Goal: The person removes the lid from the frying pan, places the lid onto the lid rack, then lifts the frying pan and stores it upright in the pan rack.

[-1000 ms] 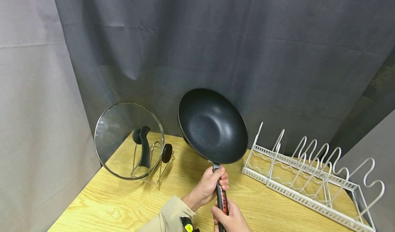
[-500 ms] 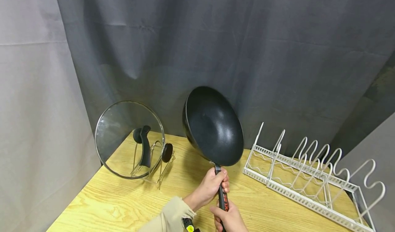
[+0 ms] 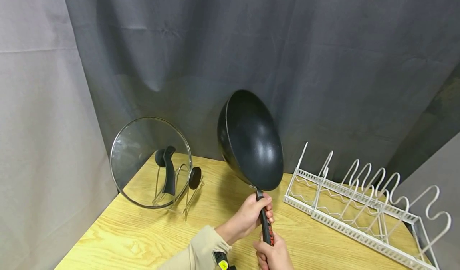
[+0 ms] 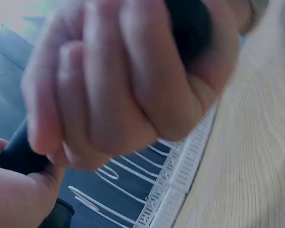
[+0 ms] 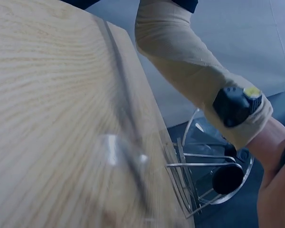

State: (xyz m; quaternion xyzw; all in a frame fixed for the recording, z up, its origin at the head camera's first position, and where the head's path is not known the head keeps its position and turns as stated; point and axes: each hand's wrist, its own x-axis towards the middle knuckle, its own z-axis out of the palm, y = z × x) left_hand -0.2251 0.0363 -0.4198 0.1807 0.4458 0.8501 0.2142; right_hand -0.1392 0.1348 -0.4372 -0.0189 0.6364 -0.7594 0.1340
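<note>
A black wok [image 3: 253,142] is held up over the wooden table, its dark inside tilted and turned to the right in the head view. My left hand [image 3: 247,216] grips the wok's handle [image 3: 265,224] close to the pan, thumb laid along it. Lower down the same handle, my right hand [image 3: 274,252] holds the end with the thumb on top. Curled fingers of the left hand [image 4: 114,90] wrap the black handle in the left wrist view. At the right wrist view's edge only part of a hand [image 5: 280,194] shows.
A glass lid [image 3: 134,162] stands upright in a wire stand [image 3: 187,200] on the left of the table [image 3: 118,238]. To the right lies a white rack [image 3: 359,218] with several upright wire dividers. A grey curtain [image 3: 201,42] hangs behind.
The wok has turned about its handle, so its inside faces more to the right and its outer left side shows. Both hands have shifted slightly right with it.
</note>
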